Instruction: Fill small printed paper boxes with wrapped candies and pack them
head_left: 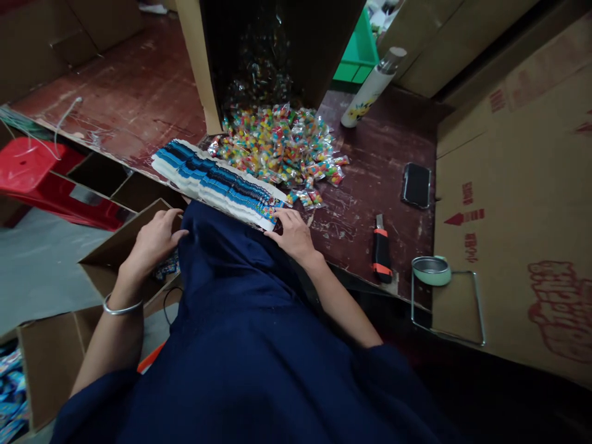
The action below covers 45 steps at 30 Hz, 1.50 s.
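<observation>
A long row of overlapping blue-and-white printed packets [213, 179] lies along the table's near edge. At its right end, my right hand [293, 234] rests with its fingertips on the last packet and its thumb at the packet's lower edge. My left hand [160, 240] is in the air over an open carton, beside the dark blue apron; its thumb and fingers are apart and nothing shows between them. Behind the row is a heap of small clear bags of colourful candy [282, 145], spilling from a tipped box [197, 61].
On the table's right are a white bottle [367, 95], a black phone [417, 185] and a cutter [382, 253] with its blade showing. A green cup [431, 271] sits in a wire holder beside a large carton [513, 234]. A red stool [32, 166] is at left.
</observation>
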Tool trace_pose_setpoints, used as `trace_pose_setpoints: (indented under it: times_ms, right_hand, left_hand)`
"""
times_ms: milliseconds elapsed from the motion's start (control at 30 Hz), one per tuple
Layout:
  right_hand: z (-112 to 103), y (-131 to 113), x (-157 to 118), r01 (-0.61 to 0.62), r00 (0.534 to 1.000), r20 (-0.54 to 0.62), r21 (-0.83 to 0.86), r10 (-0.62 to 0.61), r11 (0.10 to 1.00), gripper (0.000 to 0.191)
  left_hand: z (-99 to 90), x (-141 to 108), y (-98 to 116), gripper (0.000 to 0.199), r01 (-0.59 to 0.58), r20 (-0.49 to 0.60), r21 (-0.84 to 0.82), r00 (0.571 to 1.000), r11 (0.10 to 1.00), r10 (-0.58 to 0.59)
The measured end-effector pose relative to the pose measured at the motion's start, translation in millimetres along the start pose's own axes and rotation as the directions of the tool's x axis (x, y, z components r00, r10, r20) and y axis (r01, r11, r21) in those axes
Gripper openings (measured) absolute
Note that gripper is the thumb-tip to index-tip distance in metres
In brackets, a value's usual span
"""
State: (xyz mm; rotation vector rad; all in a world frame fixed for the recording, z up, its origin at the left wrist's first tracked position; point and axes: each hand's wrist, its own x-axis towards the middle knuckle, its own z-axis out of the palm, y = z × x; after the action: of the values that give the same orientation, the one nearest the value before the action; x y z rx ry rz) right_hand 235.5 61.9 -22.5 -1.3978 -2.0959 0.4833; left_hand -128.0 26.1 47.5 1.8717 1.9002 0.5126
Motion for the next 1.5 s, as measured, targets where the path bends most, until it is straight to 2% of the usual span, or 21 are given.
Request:
trace_pose_setpoints:
  times_ms: [67, 133, 167, 200, 267, 333, 367, 433, 500, 567, 600, 667, 733, 900, 967, 1033, 1100, 1167, 1300, 1400, 1500]
  right_hand:
    - [1.8, 1.0, -0.7, 0.011, 1.0, 0.005, -0.001, -0.011, 1.0, 0.031]
    - [-0.3, -0.6, -3.5, 0.038, 0.999, -0.007, 0.033, -0.037, 0.999, 0.012]
    - [-2.4, -2.4, -5.7, 0.05, 0.998, -0.032, 0.055, -0.049, 0.997, 0.006]
    - [-4.9, -5.1, -8.6, 0.062, 0.995, -0.077, 0.075, -0.056, 0.995, 0.009]
    - [-9.8, -13.4, -16.4, 0.093, 0.98, -0.187, 0.111, -0.071, 0.99, 0.016]
    - [-12.7, -25.5, -26.7, 0.171, 0.96, -0.245, 0.143, -0.132, 0.975, 0.017]
    - [-13.1, -32.5, -32.0, 0.226, 0.955, -0.23, 0.165, -0.185, 0.96, 0.017]
    - [-12.7, -46.3, -41.5, 0.313, 0.947, -0.154, 0.231, -0.284, 0.921, 0.018]
    - [-12.5, -58.1, -46.9, 0.351, 0.936, -0.079, 0.305, -0.344, 0.885, 0.018]
    - [-14.7, -66.3, -46.9, 0.331, 0.939, -0.035, 0.354, -0.341, 0.875, 0.018]
    - [-16.9, -69.0, -44.9, 0.304, 0.948, -0.024, 0.365, -0.317, 0.88, 0.025]
    - [-23.0, -72.2, -38.7, 0.222, 0.97, 0.009, 0.366, -0.242, 0.904, 0.048]
    - [-29.6, -73.3, -31.4, 0.145, 0.981, 0.071, 0.357, -0.181, 0.923, 0.06]
    - [-40.4, -71.0, -20.4, 0.003, 0.966, 0.228, 0.451, -0.119, 0.892, 0.038]
    - [-40.8, -69.7, -19.6, -0.052, 0.958, 0.269, 0.494, -0.096, 0.868, 0.037]
    - [-38.1, -69.2, -20.3, -0.101, 0.971, 0.237, 0.541, -0.036, 0.835, 0.041]
    - [-32.0, -69.8, -22.2, -0.137, 0.99, 0.114, 0.608, 0.085, 0.782, 0.042]
    - [-23.5, -71.8, -25.2, -0.157, 0.982, 0.026, 0.664, 0.187, 0.731, 0.045]
    - [-5.9, -77.9, -33.1, -0.227, 0.963, 0.046, 0.672, 0.266, 0.705, 0.033]
    - [4.2, -80.8, -36.0, -0.227, 0.942, -0.037, 0.661, 0.334, 0.715, 0.028]
    - [11.7, -80.1, -34.7, -0.198, 0.923, -0.102, 0.701, 0.371, 0.685, 0.033]
  left_hand:
    - [10.0, -1.2, 9.1, 0.039, -0.016, 0.051, -0.208, 0.998, 0.978, 0.028]
    - [27.9, -1.0, 27.0, 0.033, -0.001, 0.117, -0.464, 0.991, 0.886, 0.062]
    - [38.4, -0.9, 37.4, 0.034, 0.021, 0.143, -0.558, 0.987, 0.83, 0.071]
    - [49.3, -0.9, 47.9, 0.036, 0.061, 0.176, -0.642, 0.982, 0.764, 0.07]
    - [71.0, -1.8, 66.7, 0.043, 0.218, 0.296, -0.804, 0.954, 0.554, 0.054]
    - [89.9, -3.6, 80.0, 0.049, 0.385, 0.426, -0.873, 0.901, 0.3, 0.085]
    - [97.3, -4.5, 84.3, 0.052, 0.442, 0.469, -0.875, 0.875, 0.196, 0.118]
    - [106.5, -6.1, 88.6, 0.056, 0.497, 0.499, -0.866, 0.849, 0.061, 0.171]
    - [108.1, -7.4, 88.8, 0.058, 0.493, 0.484, -0.87, 0.855, -0.001, 0.184]
    - [104.3, -8.7, 86.9, 0.058, 0.467, 0.457, -0.884, 0.871, -0.013, 0.182]
    - [101.5, -9.4, 85.9, 0.06, 0.457, 0.448, -0.889, 0.873, -0.001, 0.192]
    - [96.0, -10.8, 84.2, 0.065, 0.452, 0.452, -0.89, 0.858, 0.059, 0.244]
    - [92.3, -12.1, 83.8, 0.068, 0.452, 0.472, -0.881, 0.83, 0.136, 0.297]
    - [91.0, -15.9, 87.6, 0.063, 0.436, 0.499, -0.864, 0.805, 0.251, 0.322]
    - [91.7, -17.7, 90.3, 0.056, 0.459, 0.526, -0.848, 0.793, 0.265, 0.307]
    - [92.5, -19.4, 93.2, 0.046, 0.487, 0.543, -0.836, 0.799, 0.252, 0.259]
    - [94.2, -20.9, 96.3, 0.04, 0.482, 0.522, -0.848, 0.832, 0.222, 0.188]
    - [97.6, -22.8, 99.7, 0.04, 0.441, 0.466, -0.877, 0.877, 0.19, 0.112]
    - [110.1, -28.9, 106.5, 0.041, 0.314, 0.311, -0.934, 0.949, 0.17, -0.042]
    - [117.6, -34.0, 109.7, 0.041, 0.135, 0.105, -0.954, 0.987, 0.269, -0.123]
    - [119.1, -39.0, 111.2, 0.053, -0.024, -0.078, -0.921, 0.989, 0.39, -0.122]
